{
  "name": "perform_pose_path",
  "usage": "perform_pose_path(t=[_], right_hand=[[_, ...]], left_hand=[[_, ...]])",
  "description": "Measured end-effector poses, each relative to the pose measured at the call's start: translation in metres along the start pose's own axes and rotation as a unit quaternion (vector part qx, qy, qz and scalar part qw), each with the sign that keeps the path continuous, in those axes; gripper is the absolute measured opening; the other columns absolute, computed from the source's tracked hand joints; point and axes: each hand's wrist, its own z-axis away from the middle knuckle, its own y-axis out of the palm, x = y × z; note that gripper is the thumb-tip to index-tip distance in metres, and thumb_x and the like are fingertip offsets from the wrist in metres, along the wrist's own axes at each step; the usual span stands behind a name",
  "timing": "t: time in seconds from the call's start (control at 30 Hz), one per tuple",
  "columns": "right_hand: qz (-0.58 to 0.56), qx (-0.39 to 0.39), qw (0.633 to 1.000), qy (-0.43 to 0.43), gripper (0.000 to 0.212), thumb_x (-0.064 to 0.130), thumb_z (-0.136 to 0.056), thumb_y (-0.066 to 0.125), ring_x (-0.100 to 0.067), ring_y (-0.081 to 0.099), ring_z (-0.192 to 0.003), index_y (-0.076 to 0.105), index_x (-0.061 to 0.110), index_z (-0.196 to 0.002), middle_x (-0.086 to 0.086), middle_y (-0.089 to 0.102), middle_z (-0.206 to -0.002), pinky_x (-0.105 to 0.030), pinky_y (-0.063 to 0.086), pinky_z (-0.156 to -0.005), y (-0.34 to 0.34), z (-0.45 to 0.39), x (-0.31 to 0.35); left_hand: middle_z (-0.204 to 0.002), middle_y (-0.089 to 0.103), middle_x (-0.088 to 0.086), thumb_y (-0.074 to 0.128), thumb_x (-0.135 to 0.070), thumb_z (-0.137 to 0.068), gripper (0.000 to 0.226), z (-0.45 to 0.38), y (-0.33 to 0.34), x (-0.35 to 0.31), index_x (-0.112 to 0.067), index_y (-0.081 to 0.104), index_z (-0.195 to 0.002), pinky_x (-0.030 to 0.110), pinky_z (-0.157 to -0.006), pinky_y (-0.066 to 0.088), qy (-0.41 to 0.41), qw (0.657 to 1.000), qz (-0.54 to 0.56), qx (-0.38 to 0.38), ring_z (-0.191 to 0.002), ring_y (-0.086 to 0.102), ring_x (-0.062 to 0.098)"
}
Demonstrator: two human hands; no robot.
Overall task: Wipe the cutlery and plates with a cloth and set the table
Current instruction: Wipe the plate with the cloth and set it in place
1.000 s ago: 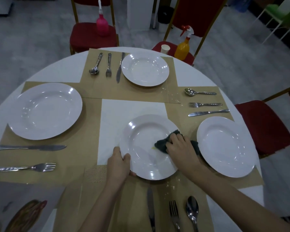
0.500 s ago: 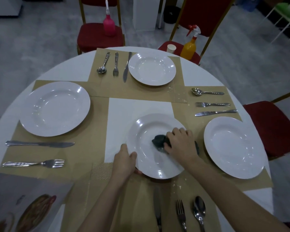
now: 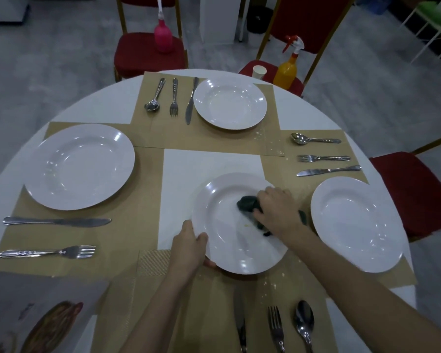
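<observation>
Hands (image 3: pixel 275 212) press dark crumpled cloth (image 3: pixel 247 203) onto glossy white plate (image 3: pixel 224 240).

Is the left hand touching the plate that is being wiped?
Touching. The head view shows the left hand gripping the near-left rim of the plate, thumb on top of the rim.

pink bottle (image 3: pixel 163 38), orange spray bottle (image 3: pixel 287 70), paper cup (image 3: pixel 259 71)

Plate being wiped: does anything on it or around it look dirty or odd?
Yes. A small yellowish spot sits inside the plate, beside the dark cloth. Pale crumbs also lie scattered on the brown placemats.
</observation>
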Motion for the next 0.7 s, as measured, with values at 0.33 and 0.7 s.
perform_pose_path(t=[0.33, 0.7], right_hand=[[-0.024, 0.031, 0.997, -0.067, 0.019, 0.030, -0.093, 0.052, -0.020, 0.053, -0.094, 0.057, 0.014, -0.102, -0.002, 0.059, -0.104, -0.031, 0.035, -0.086, 0.000, 0.016, 0.022], [-0.014, 0.038, 0.996, -0.079, 0.015, 0.025, -0.094, 0.049, -0.021, 0.052, -0.100, 0.055, 0.014, -0.102, -0.002, 0.058, -0.105, -0.033, 0.033, -0.090, -0.001, 0.025, 0.039]], left_hand=[[-0.095, 0.061, 0.009, 0.050, -0.013, -0.093, 0.018, 0.000, 0.002, 0.000, -0.006, 0.048, -0.110, 0.048, -0.068, 0.057, 0.006, 1.000, 0.000, -0.005, -0.080, 0.064, 0.028], [-0.092, 0.060, 0.007, 0.048, -0.012, -0.095, 0.010, 0.001, 0.003, 0.000, -0.006, 0.047, -0.103, 0.039, -0.059, 0.054, 0.010, 1.000, 0.001, -0.006, -0.072, 0.064, 0.024]])
